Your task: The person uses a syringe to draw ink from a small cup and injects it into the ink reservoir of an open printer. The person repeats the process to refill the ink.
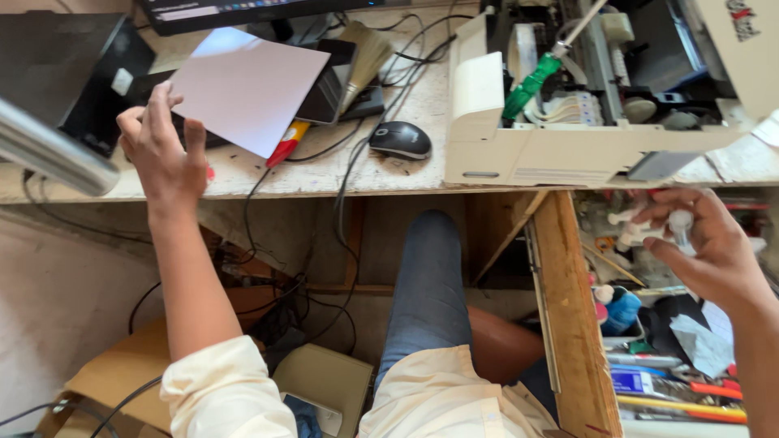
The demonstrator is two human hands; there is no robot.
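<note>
We are pinching the near left corner of a white sheet of paper (247, 88) between the thumb and fingers of our left hand (160, 150), holding it tilted over the left part of the worktop (324, 174). The sheet is hiding most of a dark flat device (329, 85) beneath it, and a red-handled tool (286, 139) is poking out from under its near edge.

Our right hand (707, 247) is curling its fingers around a small white piece (649, 229) over the open drawer (568, 324) at the worktop's near right edge; blur is keeping us from telling what the piece is. The drawer's jumble of small tools and scraps is also hard to make out.

Farther out, a black mouse (400, 139) is lying near the worktop's front edge, just left of an opened cream printer (519, 138), where a green-handled screwdriver (531, 81) is leaning inside. The printer's right side is being cut off by the frame, as is a monitor (235, 12) along the far edge.
</note>
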